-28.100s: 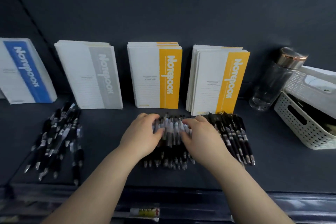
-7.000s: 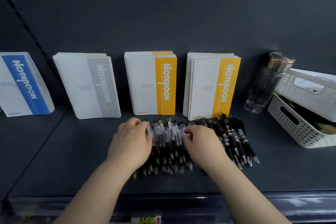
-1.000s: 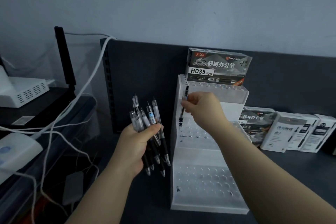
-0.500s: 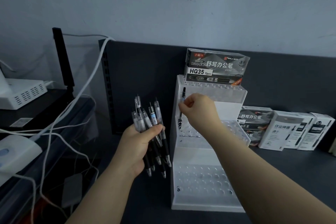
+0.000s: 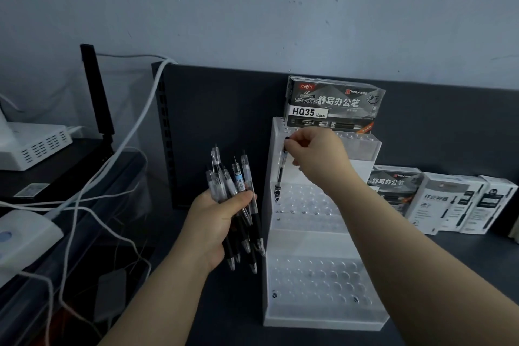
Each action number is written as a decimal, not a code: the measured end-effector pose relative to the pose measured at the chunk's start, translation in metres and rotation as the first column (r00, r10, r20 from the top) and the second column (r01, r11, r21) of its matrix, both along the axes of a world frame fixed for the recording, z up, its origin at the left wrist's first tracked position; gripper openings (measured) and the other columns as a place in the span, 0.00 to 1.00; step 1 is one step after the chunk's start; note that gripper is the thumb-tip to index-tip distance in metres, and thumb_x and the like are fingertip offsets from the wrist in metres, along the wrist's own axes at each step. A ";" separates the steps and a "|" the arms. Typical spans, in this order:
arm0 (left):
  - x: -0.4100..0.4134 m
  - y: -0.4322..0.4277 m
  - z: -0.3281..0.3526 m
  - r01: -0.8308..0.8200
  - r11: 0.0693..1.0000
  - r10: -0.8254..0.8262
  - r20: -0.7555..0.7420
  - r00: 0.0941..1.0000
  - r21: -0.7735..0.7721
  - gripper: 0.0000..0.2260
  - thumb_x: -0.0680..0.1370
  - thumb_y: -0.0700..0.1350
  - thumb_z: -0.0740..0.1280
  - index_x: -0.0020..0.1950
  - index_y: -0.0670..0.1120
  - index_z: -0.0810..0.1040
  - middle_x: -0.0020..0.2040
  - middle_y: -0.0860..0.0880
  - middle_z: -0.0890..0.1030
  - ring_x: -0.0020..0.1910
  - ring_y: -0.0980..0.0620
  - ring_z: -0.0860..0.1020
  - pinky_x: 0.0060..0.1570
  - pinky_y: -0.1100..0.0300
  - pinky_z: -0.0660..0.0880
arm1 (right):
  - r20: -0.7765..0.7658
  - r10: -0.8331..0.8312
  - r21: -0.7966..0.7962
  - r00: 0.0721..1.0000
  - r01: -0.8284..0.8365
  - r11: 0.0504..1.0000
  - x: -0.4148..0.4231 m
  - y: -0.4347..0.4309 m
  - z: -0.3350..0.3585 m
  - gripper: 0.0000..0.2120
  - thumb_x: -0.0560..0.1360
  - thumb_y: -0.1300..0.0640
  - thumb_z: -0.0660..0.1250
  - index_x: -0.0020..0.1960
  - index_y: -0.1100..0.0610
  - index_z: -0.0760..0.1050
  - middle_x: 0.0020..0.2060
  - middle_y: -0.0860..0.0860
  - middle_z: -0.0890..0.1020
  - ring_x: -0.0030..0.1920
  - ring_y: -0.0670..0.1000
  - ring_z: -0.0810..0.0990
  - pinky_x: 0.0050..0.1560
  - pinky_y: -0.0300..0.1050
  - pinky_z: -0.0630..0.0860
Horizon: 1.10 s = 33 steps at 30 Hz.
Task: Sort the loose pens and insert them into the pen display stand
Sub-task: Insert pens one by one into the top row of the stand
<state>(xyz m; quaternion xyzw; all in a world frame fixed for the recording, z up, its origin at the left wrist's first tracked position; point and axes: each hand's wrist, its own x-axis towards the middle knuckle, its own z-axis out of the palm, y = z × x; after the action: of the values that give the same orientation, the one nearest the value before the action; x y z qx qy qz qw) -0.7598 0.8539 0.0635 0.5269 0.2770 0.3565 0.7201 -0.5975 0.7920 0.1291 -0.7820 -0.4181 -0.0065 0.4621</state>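
First pen (image 5: 281, 168) at its hole, nearly the whole pen display stand (image 5: 309, 241) left to fill

The right hand (image 5: 314, 154) pinches that pen by its top, tip at the far-left hole of the middle tier. The left hand (image 5: 216, 222) has its fingers curled round a bunch of pens (image 5: 238, 185) just beside the stand. Every other hole I can see looks empty, so barely started I'd say.

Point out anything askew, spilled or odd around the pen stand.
Nothing spilled or broken. White cables on the left hang in a loose tangle. The pens in the left hand fan out unevenly. The stand sits square; the right hand holds one pen near upright at its left edge.
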 end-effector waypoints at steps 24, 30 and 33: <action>0.002 -0.013 0.003 0.053 0.995 -0.053 -0.009 0.999 0.086 0.07 0.73 0.35 0.70 0.48 0.43 0.82 0.42 0.46 0.85 0.44 0.50 0.84 0.47 0.55 0.77 | -0.069 0.149 -0.016 0.986 -0.151 0.988 -0.028 -0.021 -0.002 0.11 0.71 0.47 0.71 0.44 0.54 0.78 0.35 0.50 0.81 0.34 0.48 0.79 0.36 0.47 0.79; -0.001 -0.024 0.003 0.153 0.977 -0.147 -0.047 0.988 0.152 0.07 0.73 0.35 0.69 0.50 0.43 0.82 0.46 0.43 0.85 0.48 0.46 0.83 0.50 0.52 0.78 | -0.439 0.320 0.077 0.840 -0.319 0.944 -0.038 -0.030 -0.014 0.09 0.70 0.56 0.74 0.37 0.58 0.76 0.23 0.48 0.75 0.23 0.46 0.71 0.26 0.40 0.68; -0.002 -0.027 0.002 0.175 0.976 -0.171 -0.041 0.984 0.129 0.07 0.72 0.36 0.70 0.49 0.43 0.82 0.46 0.42 0.85 0.49 0.44 0.83 0.53 0.49 0.77 | -0.512 0.371 0.116 0.775 -0.365 0.924 -0.035 -0.034 -0.015 0.08 0.72 0.60 0.71 0.36 0.57 0.76 0.23 0.50 0.75 0.24 0.47 0.70 0.26 0.38 0.66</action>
<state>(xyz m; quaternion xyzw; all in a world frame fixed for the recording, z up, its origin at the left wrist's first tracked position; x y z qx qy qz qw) -0.7621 0.8272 0.0655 0.6009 0.2166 0.3021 0.7076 -0.6323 0.7580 0.1137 -0.6544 -0.4204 0.2955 0.5547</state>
